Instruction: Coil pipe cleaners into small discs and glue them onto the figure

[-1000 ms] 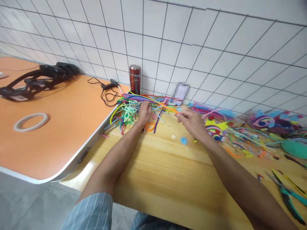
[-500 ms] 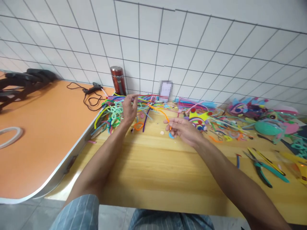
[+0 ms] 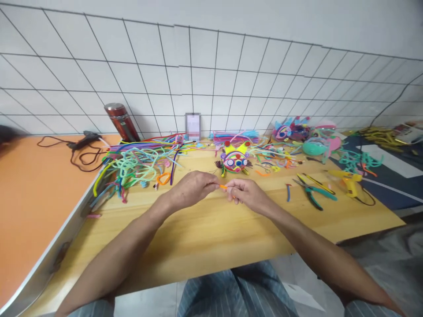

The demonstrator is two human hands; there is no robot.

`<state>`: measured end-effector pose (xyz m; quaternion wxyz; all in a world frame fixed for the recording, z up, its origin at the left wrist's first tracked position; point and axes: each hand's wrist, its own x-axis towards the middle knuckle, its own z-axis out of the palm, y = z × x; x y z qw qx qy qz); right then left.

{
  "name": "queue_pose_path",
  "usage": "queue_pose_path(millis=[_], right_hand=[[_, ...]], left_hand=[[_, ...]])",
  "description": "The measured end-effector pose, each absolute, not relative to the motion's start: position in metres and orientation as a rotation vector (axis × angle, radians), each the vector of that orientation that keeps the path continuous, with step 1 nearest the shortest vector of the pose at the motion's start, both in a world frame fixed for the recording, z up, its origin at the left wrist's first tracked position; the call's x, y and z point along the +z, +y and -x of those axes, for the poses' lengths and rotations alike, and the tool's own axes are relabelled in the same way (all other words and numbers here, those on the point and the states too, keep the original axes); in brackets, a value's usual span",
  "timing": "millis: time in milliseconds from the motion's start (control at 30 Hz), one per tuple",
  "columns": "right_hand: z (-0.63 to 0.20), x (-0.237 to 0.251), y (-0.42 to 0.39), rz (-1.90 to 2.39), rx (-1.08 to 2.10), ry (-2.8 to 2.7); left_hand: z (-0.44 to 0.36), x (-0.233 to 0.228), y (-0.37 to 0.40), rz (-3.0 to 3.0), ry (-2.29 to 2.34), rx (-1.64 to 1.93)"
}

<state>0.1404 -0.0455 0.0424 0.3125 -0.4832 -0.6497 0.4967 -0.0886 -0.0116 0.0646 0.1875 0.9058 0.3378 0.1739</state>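
Note:
An orange pipe cleaner [image 3: 223, 186] runs between my two hands above the middle of the wooden table [image 3: 211, 233]. My left hand [image 3: 194, 189] pinches one end, with the fingertips pressed together. Close beside it, my right hand [image 3: 246, 193] has its fingers curled round the other end, and most of the pipe cleaner is hidden in the hands. Just behind the hands sits a colourful crowned face figure [image 3: 235, 162] with round eyes and a yellow crown tipped in red. A bent orange loop [image 3: 163, 178] and a purple pipe cleaner [image 3: 174, 167] lie to the left.
Tangled green pipe cleaners [image 3: 135, 163] heap at the left, near a red thermos [image 3: 121, 122]. On the right lie teal-handled pliers [image 3: 312, 191], a yellow cutter [image 3: 319, 184] and a yellow glue gun [image 3: 350, 184]. A blurred card or phone [image 3: 193, 127] leans on the tiled wall.
My left hand has come back from the pile of pipe cleaners to meet my right hand and now grips the orange pipe cleaner too. The view has turned to the right.

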Motion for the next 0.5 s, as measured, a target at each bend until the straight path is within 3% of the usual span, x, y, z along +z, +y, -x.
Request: queue_pose_path(millis=[300, 500], right_hand=[[-0.178, 0.037, -0.085, 1.333, 0.923, -1.937], [-0.186, 0.038, -0.103, 1.288, 0.836, -2.153]], left_hand=[[0.071, 0.050, -0.045, -2.436, 0.950, 0.418], [0.036, 0.038, -0.082, -2.501, 0.964, 0.379]])
